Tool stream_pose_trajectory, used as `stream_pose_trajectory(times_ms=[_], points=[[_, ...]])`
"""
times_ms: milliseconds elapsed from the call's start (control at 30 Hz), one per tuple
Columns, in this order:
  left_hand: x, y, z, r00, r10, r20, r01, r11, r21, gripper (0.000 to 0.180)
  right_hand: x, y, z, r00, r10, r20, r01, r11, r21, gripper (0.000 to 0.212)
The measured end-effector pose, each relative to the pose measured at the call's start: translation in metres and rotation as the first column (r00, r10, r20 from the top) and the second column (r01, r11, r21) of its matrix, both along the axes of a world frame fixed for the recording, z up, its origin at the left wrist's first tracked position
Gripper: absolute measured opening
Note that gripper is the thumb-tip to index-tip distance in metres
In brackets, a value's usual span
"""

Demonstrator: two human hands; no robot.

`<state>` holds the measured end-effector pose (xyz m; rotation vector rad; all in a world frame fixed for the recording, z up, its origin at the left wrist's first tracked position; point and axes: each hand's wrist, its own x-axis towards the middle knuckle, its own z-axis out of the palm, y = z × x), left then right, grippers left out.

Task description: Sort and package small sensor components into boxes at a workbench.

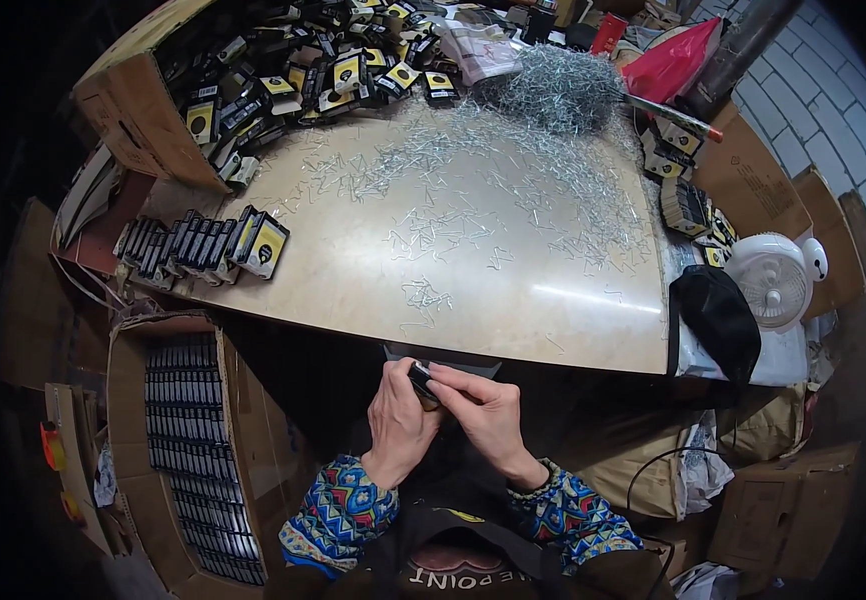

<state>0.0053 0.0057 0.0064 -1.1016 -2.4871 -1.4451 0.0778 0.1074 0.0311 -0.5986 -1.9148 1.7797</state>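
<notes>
Just below the table's front edge, my left hand is closed round a small black box. My right hand pinches at the box's upper end with thumb and forefinger. Most of the box is hidden behind my fingers. Beyond my hands, a small heap of bent metal wire pieces lies near the front of the wooden table. More wire pieces are scattered farther back, rising to a big tangled pile at the far right.
A row of black-and-yellow boxes stands at the table's left. Behind it, a tipped carton spills many similar boxes. An open carton of packed boxes sits lower left. At right are a black cloth item and white fan.
</notes>
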Motion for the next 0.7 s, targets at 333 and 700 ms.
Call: stream_pose_trajectory(times_ms=[333, 700], points=[[-0.013, 0.003, 0.032, 0.968, -0.118, 0.221, 0.137, 0.988, -0.072, 0.06, 0.005, 0.045, 0.007, 0.983, 0.112, -0.147, 0.036, 0.664, 0.747, 0.026], [-0.095, 0.047, 0.033, 0.98, -0.111, -0.168, 0.082, 0.982, -0.167, 0.043, -0.057, 0.07, -0.01, 0.991, 0.08, -0.107, 0.003, 0.789, 0.614, 0.039]])
